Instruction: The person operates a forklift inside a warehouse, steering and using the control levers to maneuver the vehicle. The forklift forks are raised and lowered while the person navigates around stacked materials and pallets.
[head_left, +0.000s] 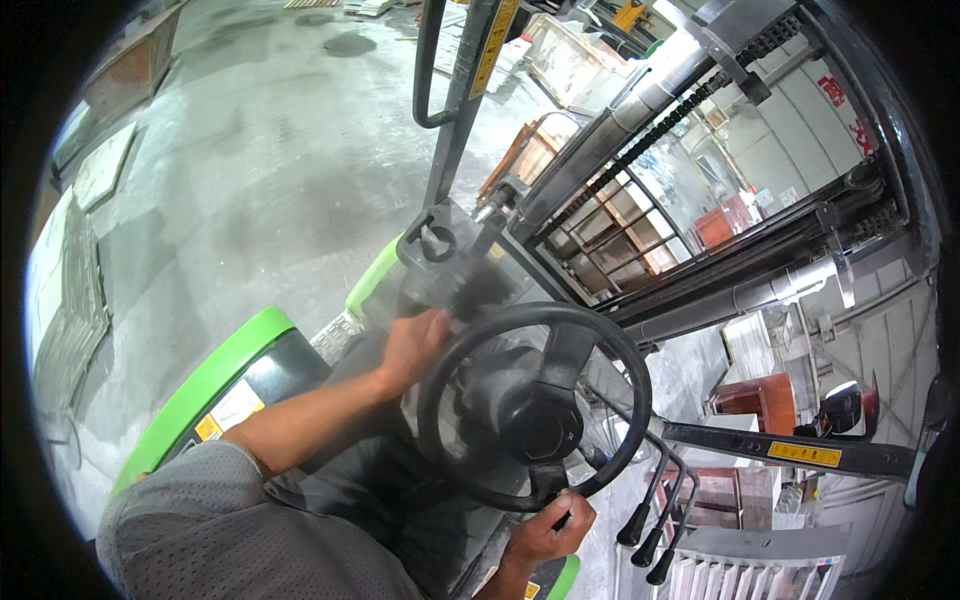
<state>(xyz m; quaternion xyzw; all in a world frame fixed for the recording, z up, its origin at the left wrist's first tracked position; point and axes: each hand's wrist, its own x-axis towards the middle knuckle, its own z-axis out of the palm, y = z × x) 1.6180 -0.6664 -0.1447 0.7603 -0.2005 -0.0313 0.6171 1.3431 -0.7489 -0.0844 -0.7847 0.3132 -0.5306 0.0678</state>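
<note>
The black steering wheel (540, 425) is seen just right of centre, its lower rim held by the right hand (548, 530); near its left rim the left hand (413, 350) is seen, its grip unclear; black-knobbed levers (647, 548) are set lower right

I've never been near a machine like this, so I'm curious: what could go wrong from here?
The right hand grips the steering wheel at its lower rim, with black-knobbed levers close by, and might bump one. The dark mast crosses the view and could hide things beyond it. Flat panels lie at the far left; if the machine swung that way, it might clip them.
</note>
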